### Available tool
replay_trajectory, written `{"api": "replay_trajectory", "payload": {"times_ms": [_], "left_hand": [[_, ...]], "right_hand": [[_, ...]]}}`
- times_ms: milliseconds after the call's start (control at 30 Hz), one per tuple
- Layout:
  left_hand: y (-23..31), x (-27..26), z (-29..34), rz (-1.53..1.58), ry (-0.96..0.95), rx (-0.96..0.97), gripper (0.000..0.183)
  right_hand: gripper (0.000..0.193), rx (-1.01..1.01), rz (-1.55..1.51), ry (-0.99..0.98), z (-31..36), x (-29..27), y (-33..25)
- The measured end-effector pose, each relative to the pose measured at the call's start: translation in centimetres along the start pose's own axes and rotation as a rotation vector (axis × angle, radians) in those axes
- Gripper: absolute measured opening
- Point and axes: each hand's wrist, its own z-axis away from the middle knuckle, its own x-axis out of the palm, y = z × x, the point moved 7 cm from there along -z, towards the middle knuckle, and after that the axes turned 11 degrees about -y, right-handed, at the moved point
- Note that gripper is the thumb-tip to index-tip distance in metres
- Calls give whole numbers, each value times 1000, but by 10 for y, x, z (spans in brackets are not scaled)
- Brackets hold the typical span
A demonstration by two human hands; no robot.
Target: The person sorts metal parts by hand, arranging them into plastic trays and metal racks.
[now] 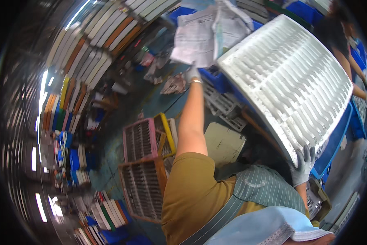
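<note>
My left hand (pixel 191 73), in a pale glove, is stretched far forward. Its fingers are closed at the lower edge of a large printed paper sheet (pixel 195 36); the fingertips are blurred. To the right lies a big white slotted tray (pixel 289 77) with long rows of raised ribs. At the tray's near corner rests my right hand (pixel 301 165), in a light glove with dark fingertips, its fingers spread over the rim. Another creased sheet (pixel 232 26) lies beside the first one, close to the tray's far left side.
Blue bins (pixel 334 141) stand under and beside the tray. Pink and brown framed racks (pixel 140 141) sit on the floor at left, near a cream panel (pixel 224 143). Crumpled brown paper (pixel 174 84) lies ahead. Stacked trays (pixel 106 30) rise at far left. Another person (pixel 340 45) works at right.
</note>
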Motion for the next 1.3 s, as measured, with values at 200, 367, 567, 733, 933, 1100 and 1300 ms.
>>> {"api": "replay_trajectory", "payload": {"times_ms": [200, 367, 567, 733, 933, 1100, 1300], "left_hand": [[33, 3, -30, 315, -133, -106, 82], [156, -39, 14, -37, -24, 338, 74], [279, 15, 184, 94, -94, 899, 64], [254, 153, 399, -23, -1143, 1093, 37], [72, 216, 656, 97, -1765, 1192, 12], [-28, 208, 789, 68, -1967, 1230, 29], [-177, 204, 873, -175, -2364, 1293, 22]], "right_hand": [[57, 50, -139, -141, -12, -17, -13], [53, 18, -199, -210, -19, -19, -8], [67, -56, -146, -120, -45, -13, -16], [98, 179, -927, 141, -40, -75, -16], [95, 69, -1582, 769, 76, -102, 42], [96, 541, -1450, 992, 229, -70, 58], [84, 582, -1685, 1268, 343, 12, 61]]}}
